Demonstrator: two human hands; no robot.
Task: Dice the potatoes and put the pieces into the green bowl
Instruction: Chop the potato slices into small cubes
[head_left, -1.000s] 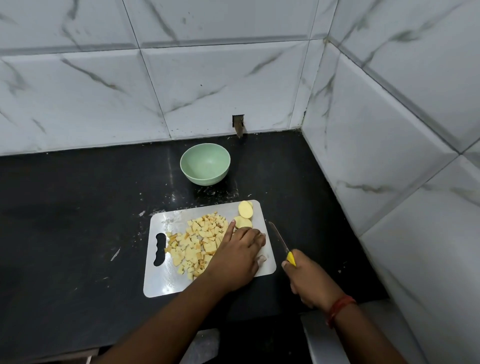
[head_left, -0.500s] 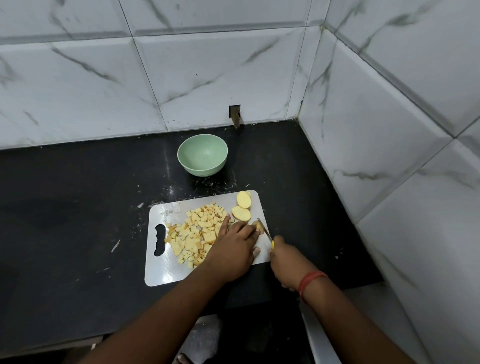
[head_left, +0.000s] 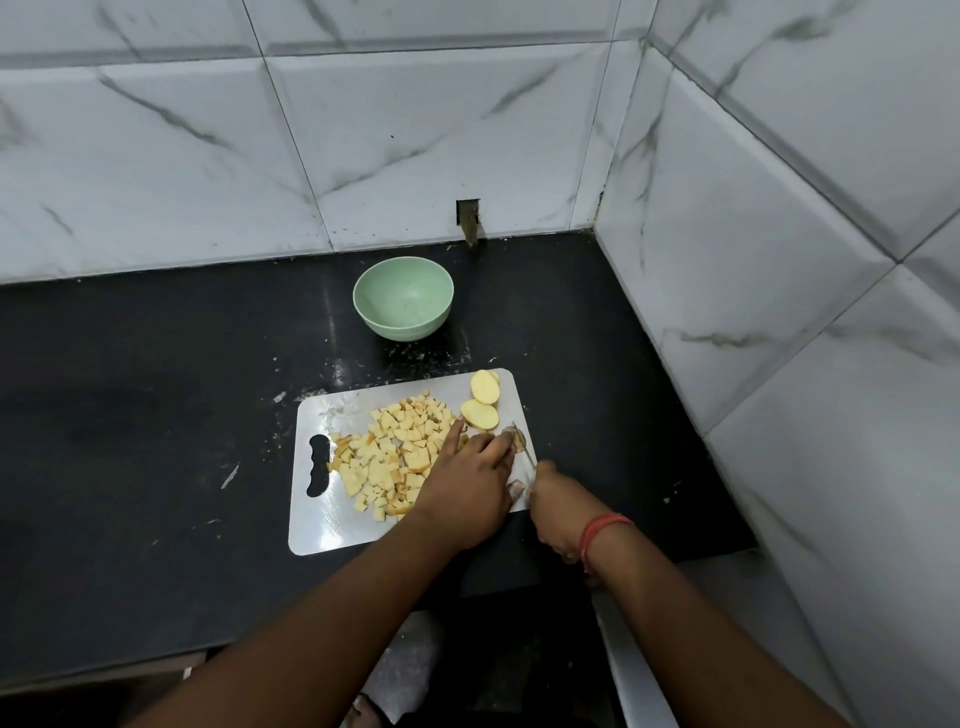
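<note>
The right hand is clenched around a knife whose handle is buried in the fist; only the thin blade shows, angled toward the worktop's back edge and meeting a small brownish potato piece at the right edge of the cutting board. A red thread band circles that wrist. The left hand lies just beside it on the board, fingers bent down over the same piece to steady it, its forefinger stretched out toward the heap of diced potato. That heap covers the middle of the board. Two halved potatoes lie cut face up at the board's back right corner, touching each other. The board sits near the front of the black worktop, its handle slot toward the left. The green bowl stands apart behind the board, near the back edge, with nothing visible inside. White marble-patterned tiles rise behind and along the right edge.
</note>
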